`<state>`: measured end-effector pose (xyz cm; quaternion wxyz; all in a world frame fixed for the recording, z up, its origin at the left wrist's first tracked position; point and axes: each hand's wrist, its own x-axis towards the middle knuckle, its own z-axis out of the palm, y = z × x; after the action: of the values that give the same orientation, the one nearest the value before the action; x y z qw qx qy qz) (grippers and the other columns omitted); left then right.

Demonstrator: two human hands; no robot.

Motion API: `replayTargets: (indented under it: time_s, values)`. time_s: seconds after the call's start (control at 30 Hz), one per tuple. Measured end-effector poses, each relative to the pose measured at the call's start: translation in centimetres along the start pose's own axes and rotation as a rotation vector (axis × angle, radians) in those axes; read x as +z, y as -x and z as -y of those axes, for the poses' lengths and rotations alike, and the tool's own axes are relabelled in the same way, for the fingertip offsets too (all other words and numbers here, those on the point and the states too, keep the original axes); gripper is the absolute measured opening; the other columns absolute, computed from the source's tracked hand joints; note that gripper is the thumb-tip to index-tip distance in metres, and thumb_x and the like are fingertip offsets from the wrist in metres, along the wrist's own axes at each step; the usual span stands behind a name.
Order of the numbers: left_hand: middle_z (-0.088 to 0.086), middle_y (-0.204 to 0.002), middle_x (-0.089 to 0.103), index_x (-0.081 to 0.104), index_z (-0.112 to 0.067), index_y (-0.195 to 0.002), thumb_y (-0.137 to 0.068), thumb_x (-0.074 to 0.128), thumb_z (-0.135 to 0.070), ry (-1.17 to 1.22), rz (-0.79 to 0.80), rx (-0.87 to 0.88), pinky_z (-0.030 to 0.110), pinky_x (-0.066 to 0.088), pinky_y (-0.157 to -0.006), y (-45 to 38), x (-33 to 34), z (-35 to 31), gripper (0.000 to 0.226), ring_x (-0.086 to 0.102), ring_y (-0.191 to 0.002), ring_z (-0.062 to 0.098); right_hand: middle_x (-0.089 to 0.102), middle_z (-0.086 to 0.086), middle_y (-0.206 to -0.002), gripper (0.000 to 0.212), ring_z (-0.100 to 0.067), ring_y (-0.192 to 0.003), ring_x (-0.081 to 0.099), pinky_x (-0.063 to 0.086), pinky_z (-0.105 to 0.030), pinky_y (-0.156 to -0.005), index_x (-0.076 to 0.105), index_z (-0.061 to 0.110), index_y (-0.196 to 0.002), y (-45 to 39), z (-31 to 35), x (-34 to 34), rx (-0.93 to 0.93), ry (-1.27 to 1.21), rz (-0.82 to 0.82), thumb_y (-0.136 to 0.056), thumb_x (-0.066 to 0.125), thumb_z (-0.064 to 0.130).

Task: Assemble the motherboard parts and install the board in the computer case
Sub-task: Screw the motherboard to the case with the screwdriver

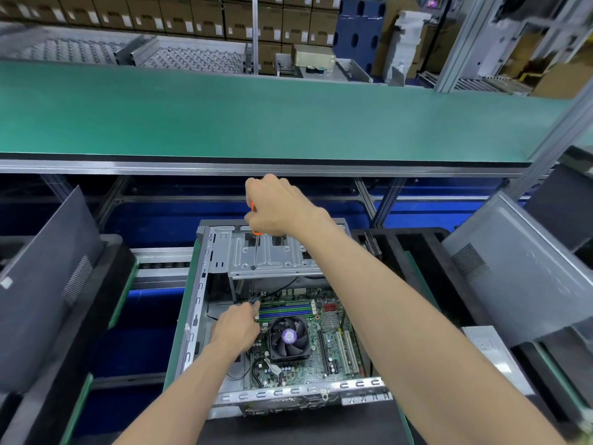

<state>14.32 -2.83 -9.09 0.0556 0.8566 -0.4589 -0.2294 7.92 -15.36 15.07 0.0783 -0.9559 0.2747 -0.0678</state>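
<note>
Computer case lies open on its side in front of the green conveyor belt, with the motherboard seated inside and the cooler fan at its centre. Right hand grips an orange-handled screwdriver, shaft upright, tip down at the metal drive cage. Left hand reaches to the board's far-left corner beside the memory slots, fingers curled; what they pinch is hidden.
</note>
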Motion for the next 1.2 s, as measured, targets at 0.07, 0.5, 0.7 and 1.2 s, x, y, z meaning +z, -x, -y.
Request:
replayTargets:
  time_s: [0.07,0.5,0.7,1.2]
  values:
    - [0.008,-0.116,0.069,0.051,-0.022,-0.143,-0.082,0.043,-0.005,0.002,-0.007,0.003,0.031,0.042,-0.065,0.0,0.0,0.0,0.064,0.064,-0.098,0.029,0.032,0.001,-0.075,0.021,-0.031,-0.079,0.045,0.034,-0.038,-0.069,0.044,0.012,-0.088,-0.3,0.3,0.3,0.027,0.088,-0.05,-0.095,0.055,0.029]
    - [0.005,-0.122,0.068,0.051,-0.023,-0.143,-0.082,0.043,-0.005,0.015,0.005,0.005,0.031,0.043,-0.063,0.0,-0.1,0.0,0.064,0.064,-0.092,0.027,0.032,0.001,-0.074,0.02,-0.032,-0.08,0.046,0.033,-0.037,-0.066,0.042,0.011,-0.089,-0.1,0.5,0.4,0.039,0.078,-0.064,-0.095,0.055,0.026]
    - [0.006,-0.124,0.067,0.049,-0.025,-0.144,-0.081,0.042,-0.004,0.013,0.016,0.009,0.032,0.045,-0.066,0.0,-0.1,0.1,0.068,0.065,-0.097,0.028,0.049,-0.004,-0.093,0.026,-0.03,-0.084,0.051,0.038,-0.038,-0.066,0.046,0.012,-0.101,-0.1,0.8,0.1,0.013,-0.052,0.006,-0.081,0.061,0.02]
    - [0.008,-0.12,0.069,0.049,-0.027,-0.145,-0.079,0.041,-0.005,0.002,0.011,0.011,0.036,0.054,-0.073,0.1,-0.2,0.2,0.07,0.065,-0.098,0.03,0.052,-0.007,-0.095,0.029,-0.031,-0.084,0.053,0.042,-0.038,-0.062,0.047,0.011,-0.103,0.4,1.1,-0.3,0.009,-0.123,0.052,-0.076,0.057,0.009]
